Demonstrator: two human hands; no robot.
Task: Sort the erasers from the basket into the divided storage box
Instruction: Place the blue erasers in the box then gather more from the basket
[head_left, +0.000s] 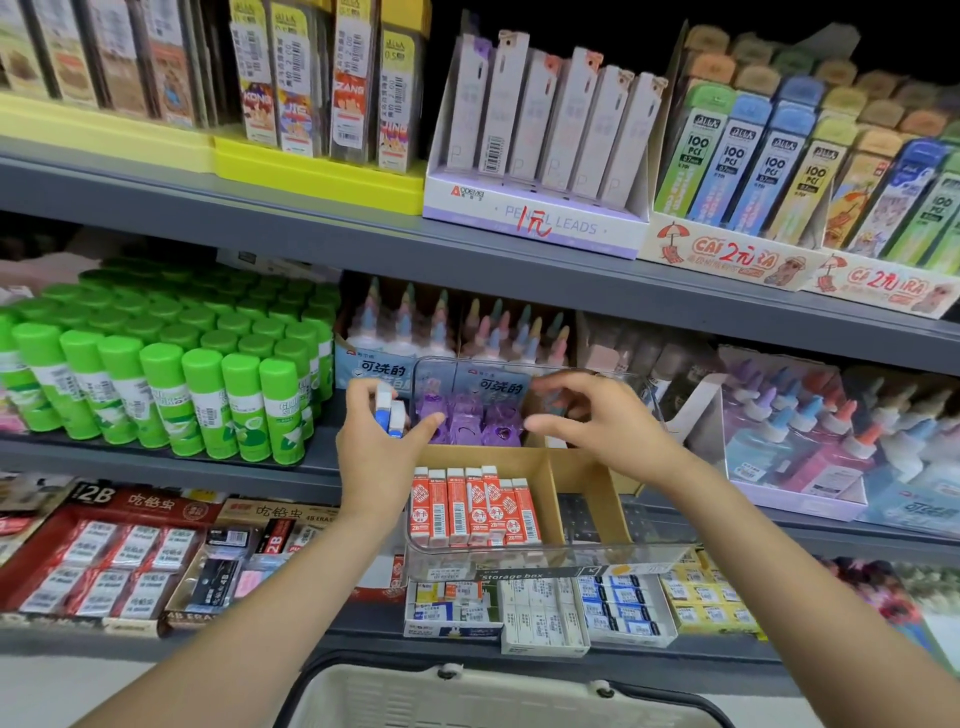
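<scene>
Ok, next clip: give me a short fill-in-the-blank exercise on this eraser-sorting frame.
1. The left hand holds white erasers with ____ sleeves.
2. The erasers standing in the storage box's front left compartment have ____ wrappers.
3. The compartment at the back left holds ____ erasers.
4. The glue sticks on the left have ____ caps.

Missing words: blue; orange; purple; green

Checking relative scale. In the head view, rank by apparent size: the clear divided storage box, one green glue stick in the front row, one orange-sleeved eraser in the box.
1. Clear divided storage box, clearly largest.
2. Green glue stick.
3. Orange-sleeved eraser.
The last two look close; differing nearness leaves their order unsure.
</scene>
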